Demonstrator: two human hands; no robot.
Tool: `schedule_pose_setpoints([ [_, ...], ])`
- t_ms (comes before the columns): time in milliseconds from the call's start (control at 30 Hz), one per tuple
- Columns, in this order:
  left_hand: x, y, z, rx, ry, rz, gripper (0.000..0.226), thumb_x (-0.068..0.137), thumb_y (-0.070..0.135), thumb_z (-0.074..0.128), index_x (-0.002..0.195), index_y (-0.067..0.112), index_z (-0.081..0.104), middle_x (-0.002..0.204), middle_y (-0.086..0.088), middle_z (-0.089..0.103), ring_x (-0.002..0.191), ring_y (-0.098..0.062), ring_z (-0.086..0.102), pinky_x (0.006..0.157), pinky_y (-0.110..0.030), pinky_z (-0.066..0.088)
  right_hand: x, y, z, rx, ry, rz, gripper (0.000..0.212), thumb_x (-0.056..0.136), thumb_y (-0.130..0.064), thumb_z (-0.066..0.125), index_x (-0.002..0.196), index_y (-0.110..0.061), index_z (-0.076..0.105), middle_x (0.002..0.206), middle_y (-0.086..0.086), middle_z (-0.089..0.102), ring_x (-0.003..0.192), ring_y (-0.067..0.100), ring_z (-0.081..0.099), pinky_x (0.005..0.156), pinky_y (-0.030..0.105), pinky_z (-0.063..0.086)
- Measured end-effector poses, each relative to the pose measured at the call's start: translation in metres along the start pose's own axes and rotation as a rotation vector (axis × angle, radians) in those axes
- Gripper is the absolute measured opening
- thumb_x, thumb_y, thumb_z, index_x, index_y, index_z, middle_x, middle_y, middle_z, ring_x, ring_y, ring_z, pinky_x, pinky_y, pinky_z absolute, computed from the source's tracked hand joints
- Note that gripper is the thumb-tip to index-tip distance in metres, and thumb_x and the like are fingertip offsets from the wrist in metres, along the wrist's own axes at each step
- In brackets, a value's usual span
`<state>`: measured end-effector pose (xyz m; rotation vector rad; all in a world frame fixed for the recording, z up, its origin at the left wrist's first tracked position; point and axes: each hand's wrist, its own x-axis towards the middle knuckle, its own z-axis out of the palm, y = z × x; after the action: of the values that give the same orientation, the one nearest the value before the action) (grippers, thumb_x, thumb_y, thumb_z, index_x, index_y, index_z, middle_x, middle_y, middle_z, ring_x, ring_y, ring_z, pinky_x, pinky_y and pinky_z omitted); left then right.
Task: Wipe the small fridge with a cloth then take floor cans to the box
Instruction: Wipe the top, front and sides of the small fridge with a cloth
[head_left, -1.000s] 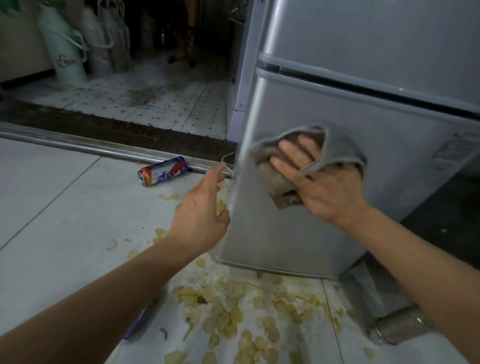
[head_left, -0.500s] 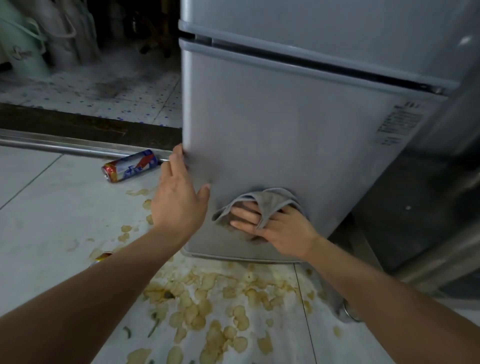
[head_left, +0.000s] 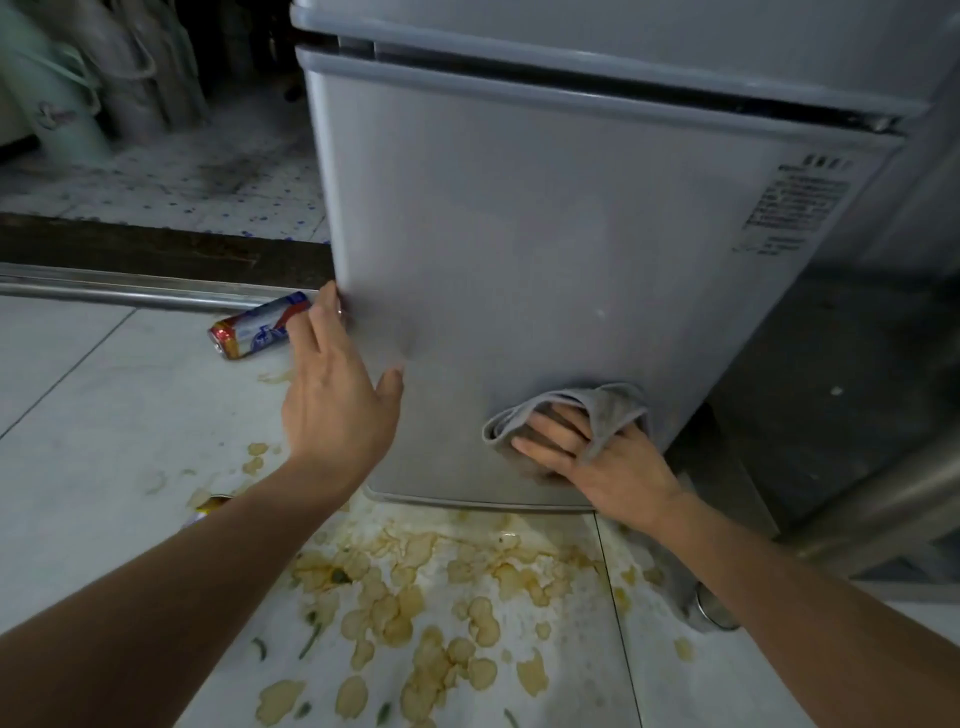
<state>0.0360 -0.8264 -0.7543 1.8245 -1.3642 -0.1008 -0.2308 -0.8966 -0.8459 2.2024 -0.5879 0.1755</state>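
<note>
Small fridge (head_left: 545, 249) is standing on the tiled floor (head_left: 104, 441), silver, lower door facing the camera, spec label (head_left: 795, 202) at its upper right. Right hand (head_left: 597, 457) is pressing a grey cloth (head_left: 582, 415) flat against the door's lower right corner; fingers (head_left: 545, 441) are lying straight and slightly spread over the cloth, with a fold of it draping across the knuckles. Left hand (head_left: 337, 400) is resting open on the door's left edge, fingertips at the corner, thumb on the front face, holding nothing.

Red, white and blue can (head_left: 260, 327) is lying on its side on the floor just left of the fridge, partly behind the left hand, beside the metal threshold rail (head_left: 104, 291). A second can (head_left: 711, 613) (silver, only its end showing) is sitting by the fridge's lower right corner, near the right forearm. Yellowish scraps (head_left: 415, 597) are lying scattered over the tiles in front of the fridge. Something yellow (head_left: 213, 504) is peeking out by the left forearm; cannot tell what it is. Pale containers (head_left: 57, 114) are standing in the room past the threshold.
</note>
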Motion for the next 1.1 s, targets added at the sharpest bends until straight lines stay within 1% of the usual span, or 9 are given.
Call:
schedule_pose_setpoints([
  [100, -0.015, 0.006, -0.007, 0.046, 0.069, 0.143, 0.086, 0.076, 0.011, 0.071, 0.144, 0.01, 0.019, 0.143, -0.016, 0.026, 0.127, -0.031, 0.034, 0.103, -0.045, 0.039, -0.005, 0.001, -0.005, 0.009, 0.019, 0.013, 0.073, 0.079, -0.007, 0.05, 0.143, -0.03, 0.024, 0.15, -0.005, 0.02, 0.137, 0.018, 0.024, 0.105, 0.053, 0.032],
  [200, -0.021, 0.014, -0.006, 0.165, 0.1, 0.38, 0.081, 0.073, 0.011, 0.07, 0.141, 0.009, 0.025, 0.145, -0.021, 0.027, 0.13, -0.035, 0.03, 0.106, -0.045, 0.027, 0.012, 0.031, -0.025, 0.035, 0.226, 0.342, 0.056, 0.086, -0.017, 0.042, 0.139, -0.028, 0.031, 0.146, -0.001, 0.027, 0.135, 0.024, 0.026, 0.095, 0.061, 0.04],
  [333, -0.02, 0.028, 0.01, 0.361, 0.019, 0.621, 0.084, 0.068, 0.01, 0.073, 0.139, 0.017, 0.028, 0.15, -0.014, 0.027, 0.132, -0.033, 0.027, 0.104, -0.058, 0.027, 0.025, 0.06, -0.036, 0.044, 0.409, 0.652, 0.054, 0.096, -0.031, 0.042, 0.146, -0.022, 0.022, 0.151, 0.009, 0.016, 0.142, 0.031, 0.01, 0.113, 0.056, 0.007],
  [467, -0.02, 0.023, 0.025, 0.477, -0.038, 0.652, 0.095, 0.065, 0.006, 0.076, 0.143, 0.024, 0.024, 0.154, -0.006, 0.009, 0.14, -0.032, 0.01, 0.106, -0.062, 0.02, 0.026, 0.013, -0.014, 0.16, 0.35, 1.02, 0.065, 0.096, -0.044, 0.034, 0.145, -0.01, 0.01, 0.147, 0.022, 0.011, 0.137, 0.048, 0.01, 0.113, 0.057, 0.007],
  [600, -0.022, 0.019, 0.028, 0.533, -0.045, 0.661, 0.102, 0.063, 0.004, 0.078, 0.146, 0.021, 0.021, 0.155, -0.007, 0.005, 0.142, -0.034, 0.004, 0.106, -0.063, 0.018, 0.01, -0.032, -0.003, 0.288, 0.186, 1.129, 0.069, 0.096, -0.044, 0.034, 0.139, 0.007, 0.015, 0.143, 0.042, 0.014, 0.133, 0.06, 0.014, 0.108, 0.067, 0.019],
  [700, -0.024, 0.02, 0.027, 0.561, -0.039, 0.69, 0.1, 0.059, 0.002, 0.077, 0.144, 0.018, 0.027, 0.156, -0.007, 0.008, 0.142, -0.035, 0.008, 0.106, -0.064, 0.016, 0.017, -0.039, -0.013, 0.355, 0.173, 1.209, 0.076, 0.092, -0.039, 0.045, 0.14, 0.01, 0.012, 0.143, 0.042, 0.008, 0.134, 0.059, 0.01, 0.111, 0.064, 0.017],
  [833, -0.025, 0.017, 0.03, 0.607, -0.073, 0.791, 0.097, 0.058, 0.002, 0.076, 0.142, 0.015, 0.031, 0.156, -0.004, 0.011, 0.141, -0.031, 0.015, 0.106, -0.061, 0.013, 0.048, 0.019, -0.043, 0.453, 0.489, 1.437, 0.082, 0.092, -0.044, 0.038, 0.141, 0.016, 0.012, 0.146, 0.042, 0.011, 0.138, 0.051, 0.012, 0.116, 0.053, 0.012],
  [933, -0.026, 0.016, 0.036, 0.611, -0.08, 0.794, 0.097, 0.056, 0.0, 0.077, 0.141, 0.015, 0.032, 0.156, -0.005, 0.012, 0.141, -0.032, 0.013, 0.105, -0.063, 0.014, 0.059, 0.058, -0.056, 0.44, 0.744, 1.47, 0.081, 0.092, -0.045, 0.036, 0.139, 0.018, 0.02, 0.142, 0.036, 0.027, 0.133, 0.037, 0.027, 0.114, 0.025, 0.011],
  [1100, -0.023, 0.009, 0.048, 0.564, -0.037, 0.828, 0.094, 0.056, -0.002, 0.074, 0.14, 0.014, 0.034, 0.155, -0.008, 0.012, 0.141, -0.033, 0.011, 0.105, -0.063, 0.013, 0.056, 0.057, -0.041, 0.41, 0.881, 1.448, 0.077, 0.092, -0.042, 0.038, 0.133, 0.022, 0.027, 0.134, 0.033, 0.037, 0.125, 0.038, 0.04, 0.109, 0.027, 0.024],
])
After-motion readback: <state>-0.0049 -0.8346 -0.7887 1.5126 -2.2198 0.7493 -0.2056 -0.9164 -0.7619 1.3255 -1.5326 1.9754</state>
